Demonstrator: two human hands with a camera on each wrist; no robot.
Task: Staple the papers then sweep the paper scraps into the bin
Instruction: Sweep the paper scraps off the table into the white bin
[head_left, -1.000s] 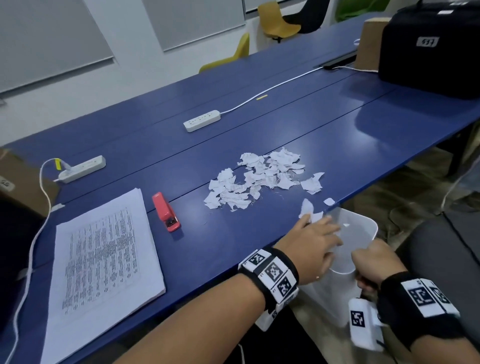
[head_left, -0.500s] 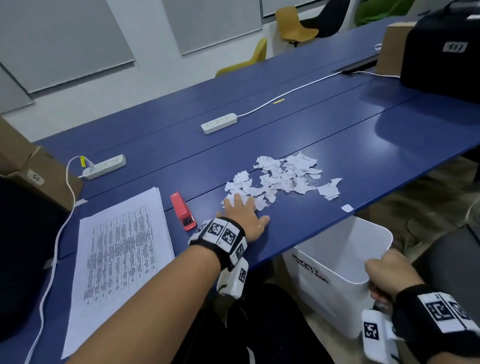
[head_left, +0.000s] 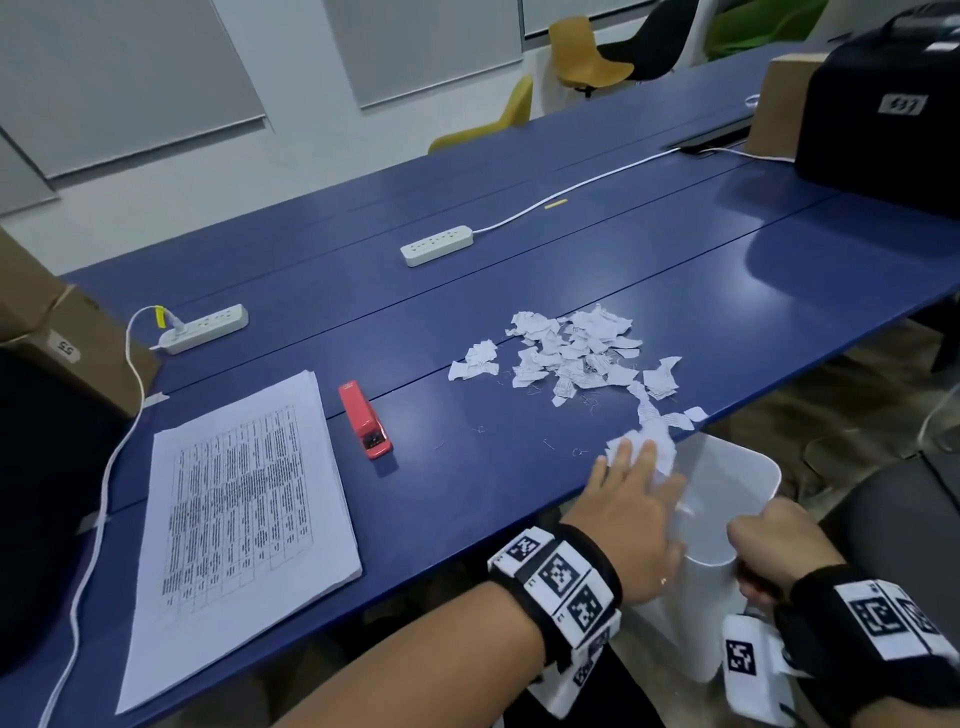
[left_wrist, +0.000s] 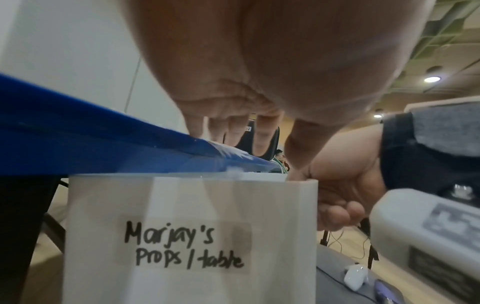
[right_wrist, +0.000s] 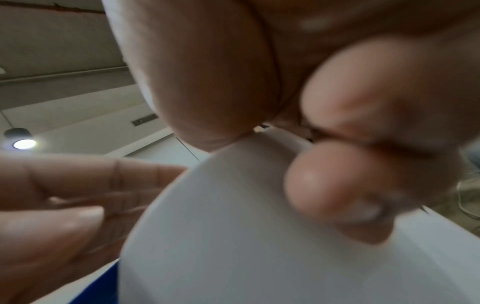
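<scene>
At table edge above bin (head_left: 748, 483), your flat left hand (head_left: 631, 512) has returned w/ scraps (head_left: 644, 441); right hand (head_left: 774, 551) grips rim; most of pile remains.

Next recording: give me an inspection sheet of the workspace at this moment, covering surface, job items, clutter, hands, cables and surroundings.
Surface: blue table, tiny specks near the front edge.
Job's things: paper stack flat at left; red stapler beside it, untouched; paper scraps mostly piled mid-table, a few at the edge; white bin held below the table edge, labelled side shown by the left wrist view.
Clutter: cardboard box at left; black case and another box far right.
Hands: left hand flat, fingers straight, pushing scraps over the edge; right hand grips the bin rim.
Cables: two power strips, white cords across the table.
Surroundings: chairs, grey wall panels.
</scene>
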